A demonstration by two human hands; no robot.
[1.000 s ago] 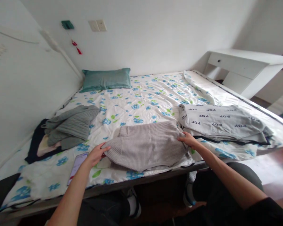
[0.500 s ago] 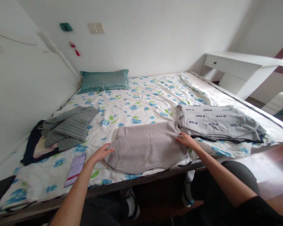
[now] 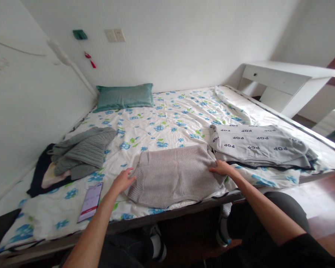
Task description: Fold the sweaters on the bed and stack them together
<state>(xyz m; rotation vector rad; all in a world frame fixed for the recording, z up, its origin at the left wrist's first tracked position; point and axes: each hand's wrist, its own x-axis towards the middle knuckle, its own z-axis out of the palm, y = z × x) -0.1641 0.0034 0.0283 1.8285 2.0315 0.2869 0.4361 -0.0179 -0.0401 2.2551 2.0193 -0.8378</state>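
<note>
Lying folded at the front edge of the bed, a grayish-mauve ribbed knit sweater (image 3: 175, 175) forms a wide, flat bundle between the person's two hands. The left hand (image 3: 124, 180) is open, its fingers loosely spread at the sweater's left edge; whether the fingertips touch the knit is hard to tell. The right hand (image 3: 222, 168) is at the opposite edge, thumb and fingers against the fabric, though I cannot tell if they pinch it.

Just beyond the right hand lies a light gray garment printed with "POP" (image 3: 254, 145), folded over something dark that shows along its lower edge. Left of the left hand, a smartphone (image 3: 91, 203) with a lit screen and a red band lies on the blue-flowered sheet (image 3: 162, 130). Farther left, a gray cable-knit garment (image 3: 82, 150) is heaped over a navy one (image 3: 37, 180), and a flat black object (image 3: 2, 227) sits at the near left corner.

Toward the wall rests a shiny teal pillow (image 3: 125, 97), with a red tassel (image 3: 92, 64) and switch plates (image 3: 114, 35) above it. A white desk (image 3: 276, 81) stands past the bed's right side.
</note>
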